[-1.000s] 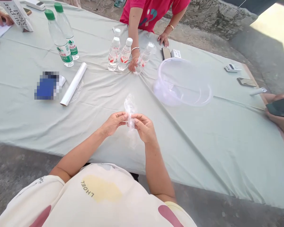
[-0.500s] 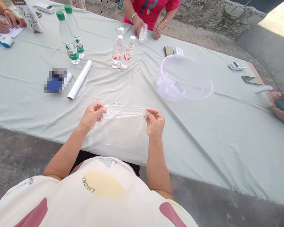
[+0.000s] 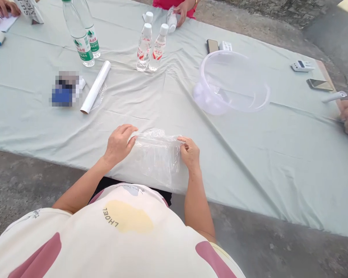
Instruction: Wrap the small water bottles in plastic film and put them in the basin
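Observation:
A crumpled piece of clear plastic film (image 3: 159,152) lies on the cloth in front of me, loosely gathered along its far edge. At its upper left corner is my left hand (image 3: 121,143), thumb and fingers apart, fingertips just at the film's edge. My right hand (image 3: 190,151) pinches the upper right corner between thumb and fingers. Beyond my left hand lies a white roll (image 3: 96,88) with a cardboard core and a loose clear end beside it.
Two green-labelled water bottles (image 3: 84,48) and several smaller bottles (image 3: 158,48) stand farther back. A translucent basin (image 3: 203,83) sits to the right. Phones and small white devices (image 3: 303,66) lie at the far right. Across the table, a person's hand (image 3: 183,11) holds a bottle.
The film was stretched taut between both hands; now it is slack and lies lower on the cloth. My left fingers have spread from their pinch. The view has tilted downward slightly.

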{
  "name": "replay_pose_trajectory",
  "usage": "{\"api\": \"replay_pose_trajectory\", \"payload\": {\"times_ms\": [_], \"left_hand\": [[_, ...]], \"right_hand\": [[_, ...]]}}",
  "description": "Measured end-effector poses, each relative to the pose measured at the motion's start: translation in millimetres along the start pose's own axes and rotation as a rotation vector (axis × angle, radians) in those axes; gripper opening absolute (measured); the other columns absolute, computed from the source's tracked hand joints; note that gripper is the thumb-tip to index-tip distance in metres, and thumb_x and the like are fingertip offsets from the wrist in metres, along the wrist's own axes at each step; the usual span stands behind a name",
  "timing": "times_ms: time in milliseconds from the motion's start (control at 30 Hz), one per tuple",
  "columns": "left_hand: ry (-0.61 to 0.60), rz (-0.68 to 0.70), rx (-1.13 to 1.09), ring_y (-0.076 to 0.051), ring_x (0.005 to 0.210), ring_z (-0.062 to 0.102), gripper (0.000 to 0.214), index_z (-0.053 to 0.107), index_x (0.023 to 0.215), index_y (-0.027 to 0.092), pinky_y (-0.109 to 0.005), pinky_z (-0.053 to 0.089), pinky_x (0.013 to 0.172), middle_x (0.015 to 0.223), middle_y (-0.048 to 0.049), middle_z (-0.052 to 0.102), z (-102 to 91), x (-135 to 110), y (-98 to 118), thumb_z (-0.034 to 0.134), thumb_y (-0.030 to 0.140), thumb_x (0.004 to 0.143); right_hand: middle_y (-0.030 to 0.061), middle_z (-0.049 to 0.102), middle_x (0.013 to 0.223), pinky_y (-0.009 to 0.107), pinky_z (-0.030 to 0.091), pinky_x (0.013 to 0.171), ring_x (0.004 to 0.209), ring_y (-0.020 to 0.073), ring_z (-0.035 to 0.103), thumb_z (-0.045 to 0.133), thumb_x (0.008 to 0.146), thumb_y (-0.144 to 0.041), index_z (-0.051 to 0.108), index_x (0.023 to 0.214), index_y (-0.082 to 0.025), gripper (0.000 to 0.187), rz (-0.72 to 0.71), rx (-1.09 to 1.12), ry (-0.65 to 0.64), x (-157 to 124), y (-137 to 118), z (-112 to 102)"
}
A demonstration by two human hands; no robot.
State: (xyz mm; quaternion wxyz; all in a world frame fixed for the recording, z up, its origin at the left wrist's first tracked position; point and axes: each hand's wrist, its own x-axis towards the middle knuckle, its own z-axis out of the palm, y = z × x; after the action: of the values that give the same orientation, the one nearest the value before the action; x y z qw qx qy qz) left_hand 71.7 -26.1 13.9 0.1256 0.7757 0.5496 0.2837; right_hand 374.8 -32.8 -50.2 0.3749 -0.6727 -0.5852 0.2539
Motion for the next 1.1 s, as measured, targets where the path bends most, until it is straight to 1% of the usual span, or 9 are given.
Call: {"api": "replay_pose_trajectory", "payload": {"times_ms": [100,167,300,400,467,567,700,1000,1100], "left_hand": [[-0.175,0.349,0.096,-0.024,0.116,0.062,0.022,0.066,0.11,0.022,-0.038,0.048,0.095,0.12,-0.0092,0.069,16.6,2,19,0.052,0.015,0.094],[-0.32,0.461,0.168,-0.028,0.123,0.059,0.019,0.067,0.107,0.018,-0.042,0.046,0.099,0.128,-0.0139,0.066,30.5,-2,22,0.061,0.014,0.09],[-0.503,0.456,0.193,-0.036,0.139,0.046,0.034,0.065,0.116,0.015,-0.051,0.034,0.115,0.143,-0.021,0.055,52.3,-16,16,0.073,0.019,0.083],[-0.542,0.401,0.121,-0.035,0.147,0.038,0.037,0.063,0.122,0.017,-0.055,0.024,0.121,0.15,-0.0193,0.05,59.9,-23,16,0.07,0.017,0.085],[-0.544,0.398,0.1,-0.035,0.149,0.035,0.034,0.062,0.122,0.016,-0.057,0.022,0.122,0.153,-0.0196,0.047,62.8,-24,18,0.064,0.014,0.088],[-0.528,0.395,0.088,-0.033,0.149,0.035,0.03,0.063,0.119,0.015,-0.058,0.023,0.122,0.152,-0.0199,0.047,66.6,-24,23,0.052,0.007,0.092],[-0.525,0.37,0.026,-0.032,0.148,0.037,0.03,0.065,0.114,0.014,-0.058,0.023,0.122,0.149,-0.02,0.051,71.0,-25,25,0.042,0.006,0.096],[-0.475,0.309,0.19,-0.036,0.146,0.039,0.039,0.061,0.127,0.017,-0.061,0.03,0.117,0.152,-0.0234,0.047,63.8,12,-7,0.067,0.019,0.089],[-0.484,0.293,0.196,-0.037,0.145,0.04,0.048,0.059,0.13,0.02,-0.062,0.032,0.115,0.153,-0.0232,0.045,62.5,22,-18,0.074,0.027,0.085]], "right_hand": [[0.0086,0.071,0.12,0.033,0.05,0.069,0.071,0.0147,0.057,0.047,0.082,-0.026,0.073,0.101,-0.023,0.032,-0.033,-0.03,-0.013,3,5,-9],[0.0085,0.07,0.12,0.036,0.051,0.072,0.074,0.0161,0.058,0.047,0.082,-0.026,0.072,0.102,-0.024,0.033,-0.03,-0.064,-0.03,5,13,-20],[0.011,0.069,0.113,0.049,0.05,0.089,0.091,0.0247,0.062,0.051,0.08,-0.027,0.072,0.099,-0.024,0.029,0.063,-0.251,0.088,13,22,-46],[0.0114,0.067,0.112,0.053,0.045,0.099,0.104,0.0285,0.06,0.052,0.085,-0.029,0.07,0.102,-0.024,0.025,0.003,-0.306,0.247,23,2,-47],[0.0096,0.068,0.112,0.049,0.046,0.098,0.098,0.0263,0.061,0.052,0.09,-0.031,0.069,0.106,-0.026,0.024,-0.117,-0.255,0.114,32,-22,-30],[0.0098,0.067,0.114,0.043,0.047,0.094,0.102,0.0264,0.059,0.058,0.091,-0.034,0.068,0.113,-0.027,0.025,-0.313,-0.222,-0.271,45,-60,11],[0.0105,0.064,0.109,0.034,0.045,0.076,0.092,0.0239,0.059,0.059,0.089,-0.023,0.071,0.107,-0.024,0.022,-0.329,-0.408,-0.609,66,-86,61],[0.002,0.068,0.081,0.03,0.046,0.078,0.072,0.0155,0.059,0.059,0.081,-0.02,0.068,0.08,-0.021,0.009,-0.217,-0.093,-0.568,154,-91,102],[0.0032,0.07,0.087,0.035,0.049,0.084,0.075,0.0166,0.063,0.056,0.08,-0.023,0.069,0.09,-0.02,0.017,-0.131,-0.024,-0.404,211,-90,113]]}}
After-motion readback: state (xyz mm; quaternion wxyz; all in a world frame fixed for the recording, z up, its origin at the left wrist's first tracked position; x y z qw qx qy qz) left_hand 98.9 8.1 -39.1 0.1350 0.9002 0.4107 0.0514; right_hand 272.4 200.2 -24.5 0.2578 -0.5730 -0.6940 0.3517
